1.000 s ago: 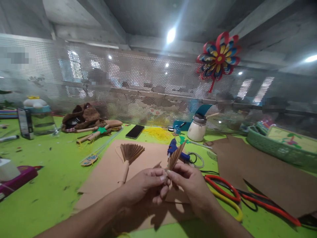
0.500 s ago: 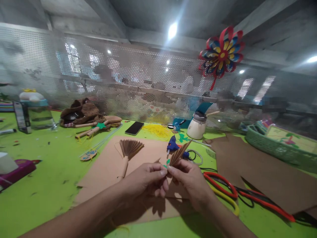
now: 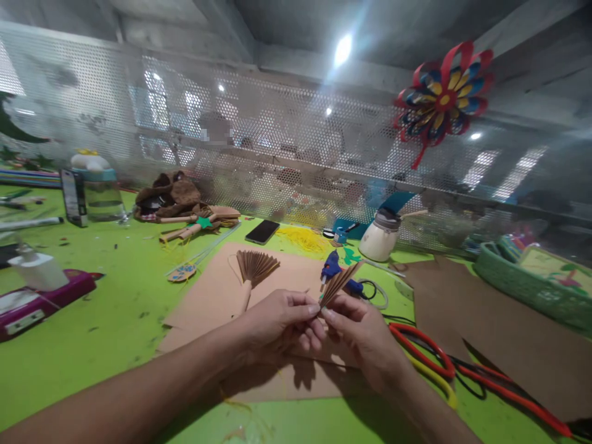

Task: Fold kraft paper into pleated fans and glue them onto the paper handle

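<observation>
A small brown pleated paper fan is held upright and tilted right, above the sheets of brown paper. My right hand pinches its gathered base between thumb and fingers. My left hand is closed at the same base, thumb against fingertips, the two thumbs almost touching. A sliver of green shows by the base, mostly hidden by the folds and my fingers. Left of my hands, another pleated fan with a rolled paper handle lies on the brown paper. Behind the held fan is a blue glue gun.
Red-handled scissors and brown card lie at right, near a green basket. A white jar, yellow shreds and a phone stand or lie behind. At left are a purple power strip and water jar.
My view has swung slightly left, so everything sits further right. The held fan has turned a little, and the green piece at its base shows less. Both hands still pinch there.
</observation>
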### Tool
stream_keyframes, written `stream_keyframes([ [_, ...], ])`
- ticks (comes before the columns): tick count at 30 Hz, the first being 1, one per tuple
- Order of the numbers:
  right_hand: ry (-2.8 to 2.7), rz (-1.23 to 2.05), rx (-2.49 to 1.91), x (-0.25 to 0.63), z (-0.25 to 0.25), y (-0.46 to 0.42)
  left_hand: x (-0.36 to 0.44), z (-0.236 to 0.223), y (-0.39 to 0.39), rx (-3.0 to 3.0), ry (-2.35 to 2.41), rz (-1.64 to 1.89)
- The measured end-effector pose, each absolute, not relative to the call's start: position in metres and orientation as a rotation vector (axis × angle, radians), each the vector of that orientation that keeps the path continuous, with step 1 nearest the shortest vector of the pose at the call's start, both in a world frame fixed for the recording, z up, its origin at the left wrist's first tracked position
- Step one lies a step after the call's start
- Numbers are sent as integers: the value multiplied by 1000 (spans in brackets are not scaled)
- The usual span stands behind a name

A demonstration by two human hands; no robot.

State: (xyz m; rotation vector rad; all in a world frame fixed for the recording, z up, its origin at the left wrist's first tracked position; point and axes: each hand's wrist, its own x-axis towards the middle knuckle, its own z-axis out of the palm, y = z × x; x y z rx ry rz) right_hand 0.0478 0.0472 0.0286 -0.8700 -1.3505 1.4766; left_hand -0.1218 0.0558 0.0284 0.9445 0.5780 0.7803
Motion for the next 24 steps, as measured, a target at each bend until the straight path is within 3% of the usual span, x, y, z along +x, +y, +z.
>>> stream_keyframes([
  [24, -1455, 1157, -1043, 44, 25, 47, -114, 31, 47, 910, 590, 841],
])
